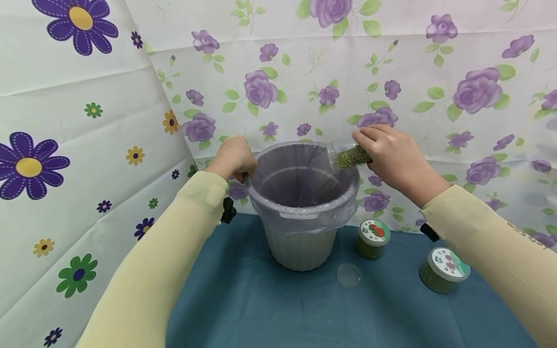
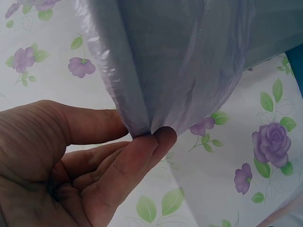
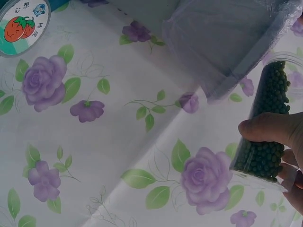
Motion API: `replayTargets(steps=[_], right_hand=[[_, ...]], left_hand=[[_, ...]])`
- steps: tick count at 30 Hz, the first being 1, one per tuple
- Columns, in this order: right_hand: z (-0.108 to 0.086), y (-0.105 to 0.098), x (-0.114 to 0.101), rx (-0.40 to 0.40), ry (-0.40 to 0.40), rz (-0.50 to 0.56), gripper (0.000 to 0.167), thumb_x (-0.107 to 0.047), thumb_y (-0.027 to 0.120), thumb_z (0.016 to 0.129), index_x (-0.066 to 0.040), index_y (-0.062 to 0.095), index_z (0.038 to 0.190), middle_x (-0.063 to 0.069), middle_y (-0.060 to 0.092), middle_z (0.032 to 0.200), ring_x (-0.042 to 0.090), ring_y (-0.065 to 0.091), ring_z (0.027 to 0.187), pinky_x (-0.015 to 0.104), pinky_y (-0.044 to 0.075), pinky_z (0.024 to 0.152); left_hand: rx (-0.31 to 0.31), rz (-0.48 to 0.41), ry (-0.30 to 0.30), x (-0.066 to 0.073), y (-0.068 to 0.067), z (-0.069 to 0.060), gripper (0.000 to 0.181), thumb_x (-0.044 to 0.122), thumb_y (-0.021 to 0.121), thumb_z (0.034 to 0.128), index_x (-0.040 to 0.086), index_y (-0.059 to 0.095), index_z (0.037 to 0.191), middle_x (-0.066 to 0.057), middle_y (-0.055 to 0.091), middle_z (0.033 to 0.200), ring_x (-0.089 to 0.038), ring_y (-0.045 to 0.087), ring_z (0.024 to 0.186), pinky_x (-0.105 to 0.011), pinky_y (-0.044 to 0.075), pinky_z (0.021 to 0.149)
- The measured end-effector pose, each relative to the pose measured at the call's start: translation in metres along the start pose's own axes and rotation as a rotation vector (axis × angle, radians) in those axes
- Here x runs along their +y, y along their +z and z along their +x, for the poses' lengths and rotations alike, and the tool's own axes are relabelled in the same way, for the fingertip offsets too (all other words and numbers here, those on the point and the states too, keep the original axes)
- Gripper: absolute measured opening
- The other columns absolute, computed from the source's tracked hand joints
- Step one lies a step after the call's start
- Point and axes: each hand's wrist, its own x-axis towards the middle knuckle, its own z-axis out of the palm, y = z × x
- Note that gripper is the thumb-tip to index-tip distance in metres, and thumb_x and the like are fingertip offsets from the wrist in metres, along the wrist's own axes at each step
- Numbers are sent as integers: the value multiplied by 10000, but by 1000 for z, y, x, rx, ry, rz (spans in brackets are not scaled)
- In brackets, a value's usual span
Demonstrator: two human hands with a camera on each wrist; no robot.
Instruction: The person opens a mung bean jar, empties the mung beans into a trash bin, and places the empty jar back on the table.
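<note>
at bin, jar in right hand

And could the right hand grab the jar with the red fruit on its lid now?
Probably not yet: the right hand is gripping a tilted jar of green beans. Nothing seems to block the red-fruit jar itself, beside the bin on the blue cloth.

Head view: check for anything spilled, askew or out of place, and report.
One oddity: a clear disc lies loose on the blue cloth, near the bin, apart from any container. It may be the lid of the jar tilted in the right hand. I see nothing spilled on the cloth.
</note>
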Motion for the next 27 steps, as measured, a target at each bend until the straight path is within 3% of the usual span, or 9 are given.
replayTargets(steps=[27], right_hand=[[-1,0,-1,-2,-13,-10,751,1,851,581,-24,558,1273,185,613,1219,350,544,1160,491,499,874]], left_hand=[[-5,-5,-3,0,-1,-2,125,-17,584,658,19,685,722,-146,699,638,-218,682,536,-230,428,382]])
